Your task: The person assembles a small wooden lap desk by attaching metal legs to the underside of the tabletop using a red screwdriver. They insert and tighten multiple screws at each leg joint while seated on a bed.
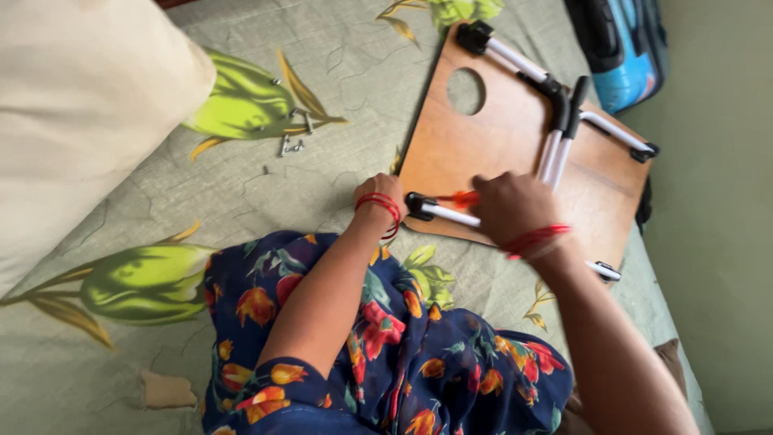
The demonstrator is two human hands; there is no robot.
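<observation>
Screwdriver [463, 197] with the orange handle lies sideways on the wooden board [475, 145] on the bed, held tight in the right hand [515, 205], its tip pointing at the leg cap [419, 204] by the left hand [380, 193], whose grip I cannot tell.

A bed [266, 193] fills most of the view, spread with a pale green sheet printed with large yellow-green buds. A cream pillow [72, 105] lies at its upper left corner. A plain greenish wall [717, 242] runs along the right, a blue and black bag [624, 48] against it. Soft daylight falls evenly.
</observation>
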